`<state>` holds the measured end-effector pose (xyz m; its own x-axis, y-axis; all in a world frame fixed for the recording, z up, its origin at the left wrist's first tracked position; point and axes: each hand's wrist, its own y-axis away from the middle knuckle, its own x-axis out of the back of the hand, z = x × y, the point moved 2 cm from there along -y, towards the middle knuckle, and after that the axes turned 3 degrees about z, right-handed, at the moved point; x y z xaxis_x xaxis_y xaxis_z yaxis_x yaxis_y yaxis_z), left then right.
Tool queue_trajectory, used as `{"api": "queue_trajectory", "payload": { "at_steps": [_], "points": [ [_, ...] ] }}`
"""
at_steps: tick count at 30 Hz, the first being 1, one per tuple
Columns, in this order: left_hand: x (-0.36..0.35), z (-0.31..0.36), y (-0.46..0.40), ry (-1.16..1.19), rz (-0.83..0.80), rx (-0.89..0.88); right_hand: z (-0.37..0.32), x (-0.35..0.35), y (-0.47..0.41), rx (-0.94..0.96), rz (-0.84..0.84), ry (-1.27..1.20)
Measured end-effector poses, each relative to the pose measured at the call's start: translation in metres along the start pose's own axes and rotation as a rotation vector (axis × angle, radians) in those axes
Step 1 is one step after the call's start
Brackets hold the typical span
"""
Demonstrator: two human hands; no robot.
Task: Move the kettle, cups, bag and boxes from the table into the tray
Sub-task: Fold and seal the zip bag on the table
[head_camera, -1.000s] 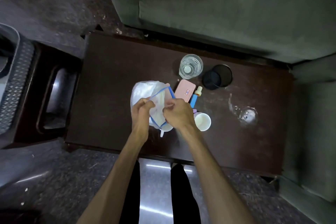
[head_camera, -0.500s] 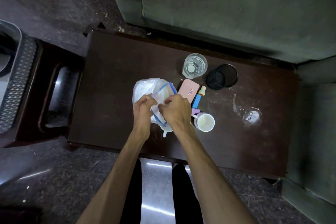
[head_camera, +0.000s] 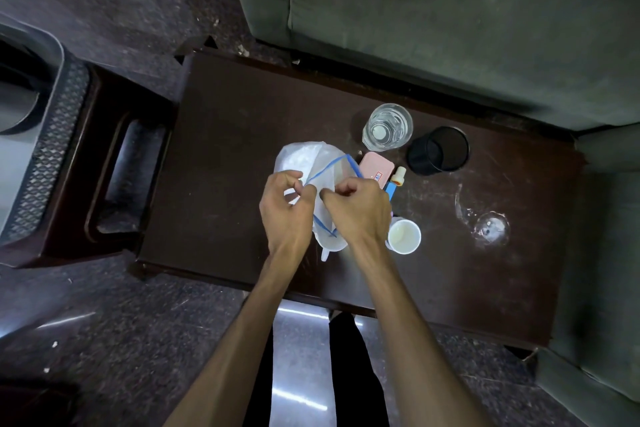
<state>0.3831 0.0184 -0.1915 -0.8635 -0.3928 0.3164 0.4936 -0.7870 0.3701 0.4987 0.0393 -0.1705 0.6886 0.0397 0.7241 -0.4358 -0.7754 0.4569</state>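
A clear plastic bag (head_camera: 304, 158) with a blue zip edge lies mid-table. My left hand (head_camera: 285, 206) and my right hand (head_camera: 358, 208) both pinch its blue rim, close together. A white cup (head_camera: 330, 244) peeks out under the bag, mostly hidden. Another white cup (head_camera: 404, 237) stands just right of my right hand. A pink box (head_camera: 375, 166) and a small blue box with a cream cap (head_camera: 394, 184) lie behind my right hand. A dark wooden tray (head_camera: 104, 156) stands left of the table. No kettle shows.
On the dark table (head_camera: 225, 135) stand a water glass (head_camera: 388, 126), a black mesh cup (head_camera: 438, 151) and a clear glass lid (head_camera: 485, 222) at the right. A grey-green sofa (head_camera: 450, 10) lies beyond. A perforated grey bin (head_camera: 45, 149) sits far left.
My two hands have drawn closer together on the bag's blue rim and shifted a little on it. The bag stays on the table.
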Motion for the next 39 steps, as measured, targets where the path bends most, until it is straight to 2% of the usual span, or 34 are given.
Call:
{"api": "queue_trajectory", "payload": {
  "at_steps": [3, 10, 13, 19, 25, 28, 32, 35, 39],
  "points": [
    [-0.004, 0.01, 0.003, -0.001, -0.002, -0.083, -0.002, 0.005, 0.0, -0.025, -0.025, 0.002],
    [-0.012, 0.01, 0.003, -0.001, -0.042, -0.062, -0.005, 0.005, -0.008, -0.007, -0.183, 0.114],
    [-0.012, 0.007, 0.005, -0.011, -0.048, -0.077, -0.003, 0.004, -0.01, 0.032, -0.155, 0.126],
    [-0.007, 0.007, 0.003, -0.053, 0.071, -0.087, 0.006, 0.012, -0.009, 0.114, -0.056, 0.113],
    [-0.013, 0.02, 0.007, -0.091, 0.068, -0.127, -0.002, 0.023, -0.003, 0.243, -0.065, 0.015],
    [-0.013, 0.027, 0.008, -0.11, 0.115, -0.142, -0.007, 0.025, -0.005, 0.204, -0.077, -0.009],
    [-0.009, 0.034, 0.008, -0.119, 0.202, -0.144, -0.014, 0.027, -0.01, 0.131, 0.009, 0.053],
    [-0.008, 0.038, 0.008, -0.128, 0.233, -0.132, -0.02, 0.026, -0.009, 0.224, -0.022, 0.113],
    [-0.014, 0.041, 0.01, -0.117, 0.227, -0.096, -0.024, 0.022, -0.004, 0.271, -0.071, 0.062]
  ]
}}
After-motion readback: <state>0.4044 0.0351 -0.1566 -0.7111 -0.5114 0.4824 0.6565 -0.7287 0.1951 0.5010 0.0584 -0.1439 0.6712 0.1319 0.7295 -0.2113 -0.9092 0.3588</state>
